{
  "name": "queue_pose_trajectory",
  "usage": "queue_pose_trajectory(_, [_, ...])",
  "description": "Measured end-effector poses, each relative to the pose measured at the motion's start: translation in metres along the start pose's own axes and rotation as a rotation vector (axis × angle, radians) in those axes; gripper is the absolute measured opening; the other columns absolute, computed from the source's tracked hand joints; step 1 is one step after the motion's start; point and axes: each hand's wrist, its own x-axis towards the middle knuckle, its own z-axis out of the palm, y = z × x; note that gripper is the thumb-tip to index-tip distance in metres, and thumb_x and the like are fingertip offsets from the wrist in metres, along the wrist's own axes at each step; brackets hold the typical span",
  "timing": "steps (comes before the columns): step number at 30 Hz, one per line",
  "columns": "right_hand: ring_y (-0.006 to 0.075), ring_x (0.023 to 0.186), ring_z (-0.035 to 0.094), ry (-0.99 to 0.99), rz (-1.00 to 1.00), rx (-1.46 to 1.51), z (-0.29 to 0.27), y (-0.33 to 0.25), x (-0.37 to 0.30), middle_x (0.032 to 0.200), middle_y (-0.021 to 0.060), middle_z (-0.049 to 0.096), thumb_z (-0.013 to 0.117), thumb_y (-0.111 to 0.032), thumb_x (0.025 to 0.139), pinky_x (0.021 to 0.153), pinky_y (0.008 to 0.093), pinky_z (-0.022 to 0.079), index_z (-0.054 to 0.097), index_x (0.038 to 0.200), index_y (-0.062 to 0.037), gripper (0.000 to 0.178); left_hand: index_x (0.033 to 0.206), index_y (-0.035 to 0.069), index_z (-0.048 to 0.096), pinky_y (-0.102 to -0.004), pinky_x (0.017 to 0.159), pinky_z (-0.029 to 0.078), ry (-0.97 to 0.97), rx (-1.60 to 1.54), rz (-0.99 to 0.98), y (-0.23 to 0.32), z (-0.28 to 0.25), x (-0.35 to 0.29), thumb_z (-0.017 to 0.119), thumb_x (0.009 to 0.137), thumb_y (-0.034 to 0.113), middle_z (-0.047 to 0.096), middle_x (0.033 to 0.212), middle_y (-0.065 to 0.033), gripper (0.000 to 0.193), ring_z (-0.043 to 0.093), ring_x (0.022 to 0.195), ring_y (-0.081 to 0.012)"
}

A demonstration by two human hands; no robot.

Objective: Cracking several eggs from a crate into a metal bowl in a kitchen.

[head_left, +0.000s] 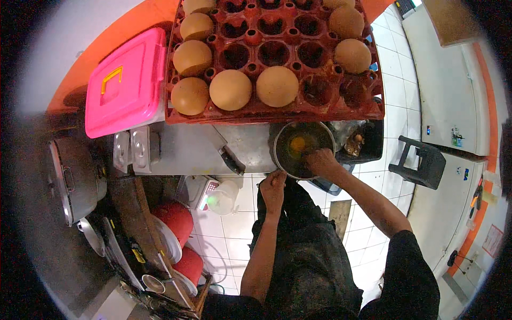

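Counter (184,149): grey metal.
Left hand (273,184): fingers curled by rim of bowl (276,152), 7 o'clock; grip unclear.
Right hand (320,162): fingers bunched over bowl, 4 o'clock; cannot tell if holding.
Bowl: yolk (297,143) inside; egg tray (266,114) at 12 o'clock, knife (231,159) at 9.

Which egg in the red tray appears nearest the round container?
The rightmost egg of three in the front row of the tray; in the picture, the others lie farther left or higher.

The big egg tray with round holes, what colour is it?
The big egg tray with round holes is dark red; it shows best in the head view.
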Motion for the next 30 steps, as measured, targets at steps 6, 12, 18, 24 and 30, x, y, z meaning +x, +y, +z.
queue_pose_trajectory(6, [0.0325,0.072,0.065,-0.064,0.002,-0.024,-0.013,-0.003,-0.008,0.077,0.0163,0.065,0.062,-0.027,0.076,0.064,0.0465,0.051,0.067,0.073,-0.0033,0.024,0.1,-0.003,0.066,-0.0237,0.054,0.044,0.032,0.037,-0.029,-0.003,0.002,0.0,0.067,0.086,0.021,0.065,0.077,-0.0045,0.028,0.053,0.059,-0.0087])
queue_pose_trajectory(12, [0.0302,0.089,0.064,-0.049,-0.144,0.141,-0.059,-0.019,-0.026,0.087,0.0122,0.066,0.063,-0.032,0.077,0.074,0.0439,0.051,0.067,0.082,-0.0068,0.026,0.099,-0.003,0.066,-0.0242,0.054,0.044,0.059,0.028,-0.021,0.008,0.004,-0.001,0.065,0.086,0.023,0.064,0.073,-0.0048,0.029,0.053,0.058,-0.0098])
queue_pose_trajectory(18, [0.0304,0.093,0.062,-0.216,-0.069,0.12,-0.048,0.008,-0.048,0.097,0.0124,0.066,0.061,-0.017,0.078,0.08,0.0404,0.052,0.069,0.094,-0.0119,0.019,0.097,0.0,0.068,-0.0242,0.053,0.042,0.078,-0.058,0.015,0.011,0.012,0.003,0.064,0.086,0.018,0.06,0.065,-0.0021,0.021,0.052,0.057,-0.0095])
queue_pose_trajectory(24, [0.0283,0.097,0.057,0.086,0.327,0.19,-0.103,0.045,-0.102,0.105,0.0061,0.066,0.057,-0.002,0.073,0.081,0.0432,0.047,0.07,0.095,-0.0124,0.028,0.098,-0.002,0.067,-0.0241,0.053,0.042,0.069,-0.033,0.021,0.006,0.005,0.006,0.063,0.087,0.023,0.06,0.067,-0.0024,0.027,0.052,0.057,-0.0088])
queue_pose_trajectory(30, [0.0259,0.086,0.055,0.433,0.307,-0.058,-0.055,0.017,-0.069,0.086,0.0016,0.064,0.061,-0.014,0.07,0.07,0.0421,0.041,0.07,0.088,-0.0151,0.02,0.096,-0.002,0.067,-0.0249,0.053,0.042,0.04,-0.037,-0.036,0.006,0.011,0.005,0.064,0.087,0.025,0.06,0.066,-0.0036,0.028,0.052,0.057,-0.0092])
